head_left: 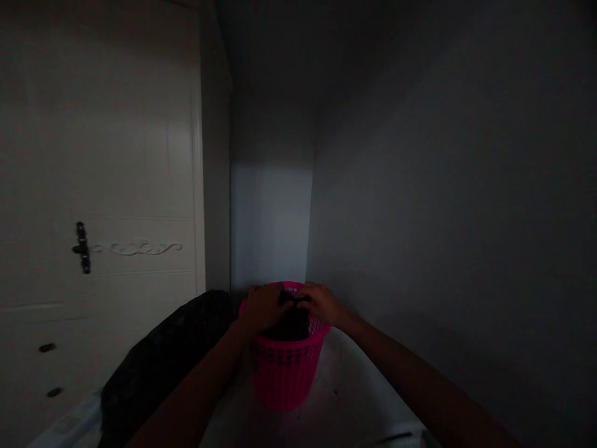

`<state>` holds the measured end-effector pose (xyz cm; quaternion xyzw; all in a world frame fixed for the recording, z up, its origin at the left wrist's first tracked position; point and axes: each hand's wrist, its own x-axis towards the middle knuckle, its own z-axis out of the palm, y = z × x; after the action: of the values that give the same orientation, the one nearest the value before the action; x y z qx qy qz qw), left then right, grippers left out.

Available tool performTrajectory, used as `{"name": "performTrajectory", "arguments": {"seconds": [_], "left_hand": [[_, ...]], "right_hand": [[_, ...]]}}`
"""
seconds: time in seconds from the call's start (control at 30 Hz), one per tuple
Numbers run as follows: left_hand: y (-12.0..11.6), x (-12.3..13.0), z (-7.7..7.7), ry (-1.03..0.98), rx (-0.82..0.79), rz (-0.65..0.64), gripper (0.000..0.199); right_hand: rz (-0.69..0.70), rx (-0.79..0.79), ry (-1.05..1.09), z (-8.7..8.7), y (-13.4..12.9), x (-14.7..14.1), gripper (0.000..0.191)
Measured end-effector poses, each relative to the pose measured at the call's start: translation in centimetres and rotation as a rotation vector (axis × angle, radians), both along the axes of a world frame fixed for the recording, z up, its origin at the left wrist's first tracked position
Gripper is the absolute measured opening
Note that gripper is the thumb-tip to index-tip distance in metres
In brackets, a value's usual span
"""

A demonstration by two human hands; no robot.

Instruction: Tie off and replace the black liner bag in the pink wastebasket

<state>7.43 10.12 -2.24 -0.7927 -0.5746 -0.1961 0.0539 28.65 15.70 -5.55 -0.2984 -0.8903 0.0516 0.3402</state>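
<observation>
Both of my hands reach into the top of a bright pink plastic basket (284, 379) with openwork sides. Dark cloth (291, 325) fills its upper part, though the dim light hides its exact kind. My left hand (267, 306) lies over the basket's left side, fingers curled on the dark cloth. From the right, my right hand (319, 302) has its fingers bent and pinched on the same cloth, close to the left fingertips. The basket stands upright on a pale surface.
Left of the basket bulges a large black plastic bag (172, 348). Beyond it stands a white wardrobe (140, 155) with a dark handle (82, 247). A grey wall (443, 186) rises on the right, and the pale floor (345, 398) runs beneath.
</observation>
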Motion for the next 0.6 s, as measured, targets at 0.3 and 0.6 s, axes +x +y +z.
{"name": "performTrajectory", "arguments": {"seconds": [0.3, 0.6], "left_hand": [[0.7, -1.9, -0.4, -0.009, 0.082, 0.052, 0.041], [3.2, -3.4, -0.8, -0.173, -0.022, -0.105, 0.019]], "right_hand": [[-0.265, -0.007, -0.003, -0.4, -0.1, 1.8, 0.011], [-0.377, -0.024, -0.082, -0.5, -0.4, 3.0, 0.022]]}}
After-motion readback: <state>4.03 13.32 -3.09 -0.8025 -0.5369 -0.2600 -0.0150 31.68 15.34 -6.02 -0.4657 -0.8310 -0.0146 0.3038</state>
